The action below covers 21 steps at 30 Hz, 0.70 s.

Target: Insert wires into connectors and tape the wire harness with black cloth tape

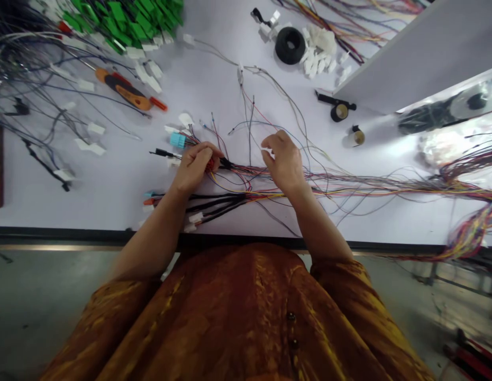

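Head view: left hand on the red connector, right hand over the wires.
Left hand (195,166) pinches the red connector (210,165), thumb and fingers pressed around it, at the left end of the upper bundle (252,170); blue connector (178,139) just beyond. Right hand (286,161) above the bundle, fingers curled, thumb tip near forefinger; cannot tell whether a thin wire sits between. Loose blue wire (246,123) curves toward it. Lower bundle (265,194) lies close by, nearer the body. Risks, as judged: strands of both bundles snagging, since they nearly meet; a wire going into the wrong cavity, the ends being thin and much alike; a pull at the connector if tangled strands catch.
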Each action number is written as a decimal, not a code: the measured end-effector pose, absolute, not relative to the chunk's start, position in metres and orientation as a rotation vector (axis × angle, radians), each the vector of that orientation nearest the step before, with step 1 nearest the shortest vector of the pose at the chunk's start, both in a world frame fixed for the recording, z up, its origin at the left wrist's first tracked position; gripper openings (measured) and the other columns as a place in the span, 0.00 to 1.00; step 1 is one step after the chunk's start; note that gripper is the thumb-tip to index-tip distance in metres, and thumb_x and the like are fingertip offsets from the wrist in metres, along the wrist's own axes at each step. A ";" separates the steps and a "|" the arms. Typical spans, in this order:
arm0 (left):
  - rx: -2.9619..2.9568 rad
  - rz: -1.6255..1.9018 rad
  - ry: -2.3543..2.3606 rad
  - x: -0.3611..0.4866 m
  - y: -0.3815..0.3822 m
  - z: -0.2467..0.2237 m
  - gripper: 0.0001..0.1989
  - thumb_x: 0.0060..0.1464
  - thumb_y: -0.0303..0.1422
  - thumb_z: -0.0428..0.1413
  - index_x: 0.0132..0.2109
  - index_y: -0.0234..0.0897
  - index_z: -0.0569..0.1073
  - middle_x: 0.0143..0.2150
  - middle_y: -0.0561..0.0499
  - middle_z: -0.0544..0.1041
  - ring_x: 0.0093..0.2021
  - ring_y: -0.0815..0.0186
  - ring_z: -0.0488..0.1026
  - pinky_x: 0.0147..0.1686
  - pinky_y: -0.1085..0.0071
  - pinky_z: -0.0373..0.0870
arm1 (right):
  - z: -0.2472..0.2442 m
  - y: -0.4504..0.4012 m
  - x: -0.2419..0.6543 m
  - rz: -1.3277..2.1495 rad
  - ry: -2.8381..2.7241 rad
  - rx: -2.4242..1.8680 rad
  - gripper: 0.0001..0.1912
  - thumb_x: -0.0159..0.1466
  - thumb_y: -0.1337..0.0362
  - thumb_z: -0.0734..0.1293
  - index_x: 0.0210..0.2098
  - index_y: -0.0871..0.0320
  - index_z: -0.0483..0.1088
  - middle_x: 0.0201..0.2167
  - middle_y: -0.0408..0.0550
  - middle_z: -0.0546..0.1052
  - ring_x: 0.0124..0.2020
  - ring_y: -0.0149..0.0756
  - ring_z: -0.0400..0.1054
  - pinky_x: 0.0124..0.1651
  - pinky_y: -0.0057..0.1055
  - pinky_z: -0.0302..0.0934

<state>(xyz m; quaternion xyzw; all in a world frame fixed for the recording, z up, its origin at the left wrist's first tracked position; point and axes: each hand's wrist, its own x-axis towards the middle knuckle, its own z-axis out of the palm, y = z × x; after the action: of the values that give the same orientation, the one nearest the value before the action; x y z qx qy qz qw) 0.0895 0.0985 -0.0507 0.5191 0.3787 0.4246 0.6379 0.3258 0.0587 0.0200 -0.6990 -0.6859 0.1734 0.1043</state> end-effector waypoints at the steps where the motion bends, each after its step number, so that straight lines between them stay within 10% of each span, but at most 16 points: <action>1: 1.185 0.970 0.865 0.089 0.098 -0.050 0.16 0.63 0.44 0.56 0.33 0.38 0.77 0.20 0.54 0.68 0.20 0.71 0.64 0.24 0.71 0.59 | 0.022 0.055 0.321 0.587 -2.090 -1.949 0.11 0.69 0.67 0.61 0.46 0.57 0.74 0.48 0.53 0.76 0.45 0.40 0.70 0.46 0.34 0.63; 21: 1.243 0.984 0.873 0.090 0.099 -0.044 0.18 0.62 0.48 0.55 0.32 0.39 0.75 0.20 0.54 0.68 0.21 0.71 0.64 0.23 0.73 0.59 | 0.012 0.078 0.301 0.638 -2.040 -2.156 0.11 0.67 0.63 0.67 0.43 0.63 0.78 0.46 0.56 0.76 0.40 0.40 0.69 0.44 0.35 0.61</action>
<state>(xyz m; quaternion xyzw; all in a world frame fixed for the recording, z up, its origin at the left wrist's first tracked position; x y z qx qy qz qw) 0.0902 0.0987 -0.0438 0.5402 0.3795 0.4275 0.6176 0.3005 0.0782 0.0118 -0.7093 -0.6709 0.2099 0.0527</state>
